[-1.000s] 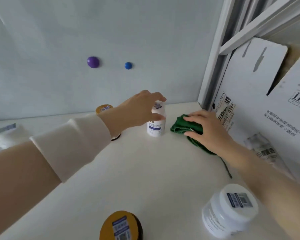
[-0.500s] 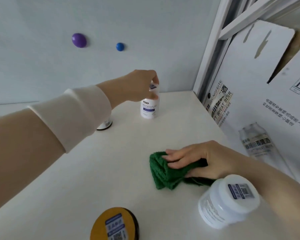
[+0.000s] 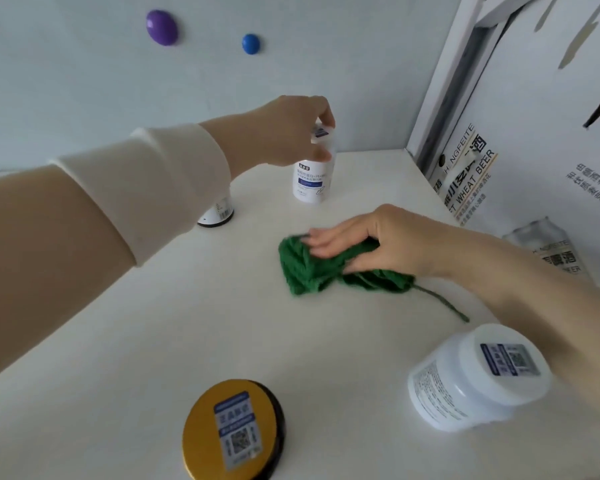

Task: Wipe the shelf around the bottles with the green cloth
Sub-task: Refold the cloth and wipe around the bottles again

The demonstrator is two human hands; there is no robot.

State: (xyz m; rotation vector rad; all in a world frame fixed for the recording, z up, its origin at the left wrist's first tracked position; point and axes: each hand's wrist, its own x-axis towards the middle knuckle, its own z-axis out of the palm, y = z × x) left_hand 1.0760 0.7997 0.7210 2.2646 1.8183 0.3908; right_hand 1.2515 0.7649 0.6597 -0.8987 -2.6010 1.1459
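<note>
The right hand (image 3: 388, 244) presses flat, fingers spread, on the green cloth (image 3: 312, 268), which lies lengthwise left to right on the shelf (image 3: 187, 323). The left hand (image 3: 284, 129) pinches the upright white bottle (image 3: 313, 174) at its cap.

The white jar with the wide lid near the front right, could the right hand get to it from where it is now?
Probably yes. The right hand lies flat on the green cloth, and the white jar stands just beside that forearm with bare shelf between; nothing blocks it.

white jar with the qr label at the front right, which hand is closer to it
The right. The right hand presses the green cloth just behind the white jar; the left hand grips the small white bottle far back.
</note>
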